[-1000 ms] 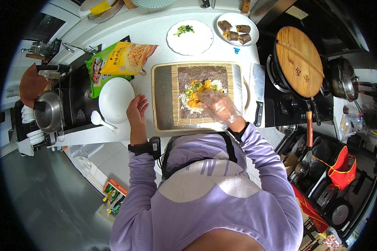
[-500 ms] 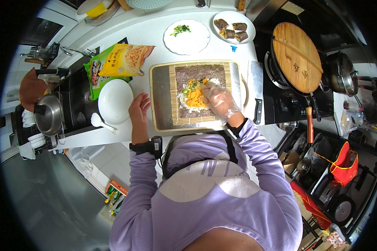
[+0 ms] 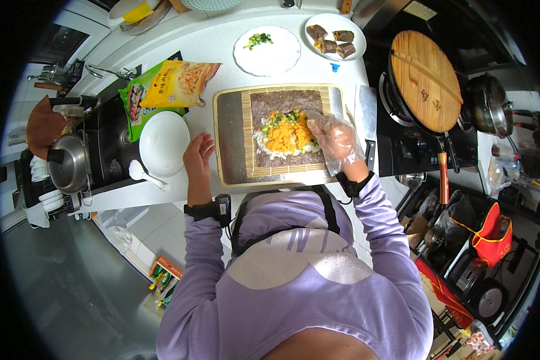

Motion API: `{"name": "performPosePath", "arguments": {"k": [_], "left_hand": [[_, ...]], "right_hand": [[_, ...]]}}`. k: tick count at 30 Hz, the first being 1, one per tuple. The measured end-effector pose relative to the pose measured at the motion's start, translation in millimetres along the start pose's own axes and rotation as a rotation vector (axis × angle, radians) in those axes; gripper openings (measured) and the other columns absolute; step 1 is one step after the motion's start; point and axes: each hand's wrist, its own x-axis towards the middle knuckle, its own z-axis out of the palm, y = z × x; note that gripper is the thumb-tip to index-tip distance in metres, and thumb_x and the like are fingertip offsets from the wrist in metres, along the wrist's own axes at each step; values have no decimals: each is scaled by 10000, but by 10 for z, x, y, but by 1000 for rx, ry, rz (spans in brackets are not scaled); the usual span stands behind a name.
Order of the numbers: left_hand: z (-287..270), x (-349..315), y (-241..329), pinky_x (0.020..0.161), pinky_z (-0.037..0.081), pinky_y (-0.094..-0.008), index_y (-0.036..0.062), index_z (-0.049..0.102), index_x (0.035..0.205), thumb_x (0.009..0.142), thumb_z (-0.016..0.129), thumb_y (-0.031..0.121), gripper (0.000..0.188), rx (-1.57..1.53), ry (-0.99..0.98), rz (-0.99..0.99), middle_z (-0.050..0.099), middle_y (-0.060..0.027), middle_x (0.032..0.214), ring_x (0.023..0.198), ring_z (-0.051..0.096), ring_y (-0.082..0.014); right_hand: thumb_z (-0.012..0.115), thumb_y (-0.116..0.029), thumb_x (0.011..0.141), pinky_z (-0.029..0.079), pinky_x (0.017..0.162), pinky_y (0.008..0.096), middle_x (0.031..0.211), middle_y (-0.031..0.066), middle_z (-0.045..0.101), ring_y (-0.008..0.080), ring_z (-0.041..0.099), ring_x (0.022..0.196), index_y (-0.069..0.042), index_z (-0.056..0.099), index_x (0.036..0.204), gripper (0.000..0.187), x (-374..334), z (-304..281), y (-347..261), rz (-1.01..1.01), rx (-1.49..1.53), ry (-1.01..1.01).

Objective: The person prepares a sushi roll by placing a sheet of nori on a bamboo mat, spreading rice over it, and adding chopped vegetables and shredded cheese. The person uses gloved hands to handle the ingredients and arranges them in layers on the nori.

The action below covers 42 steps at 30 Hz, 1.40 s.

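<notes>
Person in a lilac hooded top stands at a white counter (image 3: 318, 69), seen from above. A pale rectangular tray (image 3: 228, 129) lies on the counter with a bamboo rolling mat (image 3: 248, 135) in it; on the mat sits a dark square seaweed sheet (image 3: 282, 101) spread with white rice, and on the rice a heap of orange shredded filling with green bits (image 3: 283, 135). Right hand (image 3: 337, 139), in a clear plastic glove, rests at the right edge of the filling, fingers loosely spread and curved down onto the food; whether anything is pinched between them cannot be told. Left hand (image 3: 197, 157), bare, lies on the counter just left of the tray, fingers slightly curled and apart, holding nothing; fingertips near the tray's left rim. A black wrist strap with a small black box (image 3: 213, 210) sits on the left wrist. Just left of that hand: an empty round white bowl (image 3: 164, 143), with a white spoon (image 3: 143, 174) below it. Above the bowl, a yellow-and-green food packet (image 3: 168, 87). Behind the tray, a round white plate with a few green scraps (image 3: 267, 51) and a second white plate with brown chunks (image 3: 335, 37). A cleaver with a black handle (image 3: 366, 123) lies just right of the tray. Further right, a dark pan under a round wooden lid (image 3: 426, 81).
</notes>
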Motion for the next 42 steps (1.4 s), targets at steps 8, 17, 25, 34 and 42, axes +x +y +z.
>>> {"name": "performPosePath", "arguments": {"k": [8, 17, 25, 34, 42], "left_hand": [[63, 14, 4, 786, 518, -316, 35, 637, 1016, 880, 595, 164, 192, 34, -31, -17, 676, -94, 957, 851, 636, -183], [-76, -20, 1, 777, 526, -314, 31, 636, 1022, 884, 586, 155, 192, 13, -5, -7, 675, -96, 962, 853, 637, -184], [14, -19, 21, 781, 525, -315, 28, 631, 1022, 881, 593, 156, 195, 27, -24, -9, 673, -97, 966, 849, 634, -184], [213, 17, 11, 712, 550, -302, 20, 633, 1021, 893, 572, 117, 172, 48, -58, -11, 678, -105, 919, 779, 652, -178], [156, 29, -2, 715, 551, -297, 12, 629, 1030, 900, 559, 114, 180, 37, -37, -27, 678, -107, 911, 778, 653, -178]], "right_hand": [[522, -334, 919, 503, 765, 412, 973, 213, 616, 326, 611, 869, -167, 542, 1279, 397, 363, 311, 40, -79, -124, -342], [591, -295, 881, 539, 716, 385, 1058, 187, 628, 306, 647, 852, -129, 619, 1190, 352, 98, 214, 35, 35, 41, -251], [595, -302, 892, 531, 698, 360, 961, 184, 669, 267, 660, 760, -61, 650, 1117, 334, -98, -36, 142, 155, 470, -97], [632, -249, 871, 523, 677, 330, 845, 146, 683, 246, 657, 735, -22, 647, 1073, 304, 72, 299, 53, 405, 519, -117], [661, -59, 813, 467, 499, 233, 746, 32, 618, 85, 549, 562, -26, 618, 894, 97, 142, 105, 415, 691, 1281, -78]]}}
